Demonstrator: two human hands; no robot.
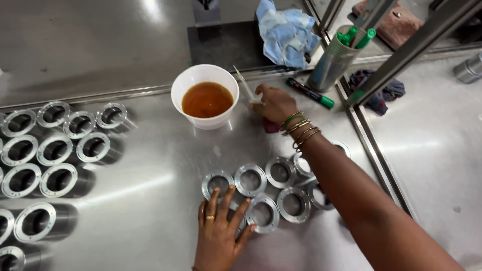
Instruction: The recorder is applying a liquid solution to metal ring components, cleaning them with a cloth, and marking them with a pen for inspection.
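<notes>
The person's right hand (pixel 273 103) reaches across the steel table (pixel 150 170) to the white bowl (pixel 205 75) of amber liquid, its grip closed around a thin pale applicator (pixel 244 85) whose tip points up beside the bowl's rim; a dark red cloth (pixel 271 126) shows under the palm. The left hand (pixel 221 226) lies flat with fingers spread, holding nothing, its fingertips resting on the nearest of the metal rings (pixel 251 179) clustered in front of the person. On the table's left side stands a larger group of matching metal cylinders (pixel 55 150) in rows, well apart from the cluster. Nothing visible tells treated pieces from untreated ones, so how many are finished cannot be judged; the applicator is at the bowl, not at a ring. Behind the bowl lie a crumpled blue cloth (pixel 286 32), a green marker (pixel 310 93) and a metal cup (pixel 334 60) of green pens
</notes>
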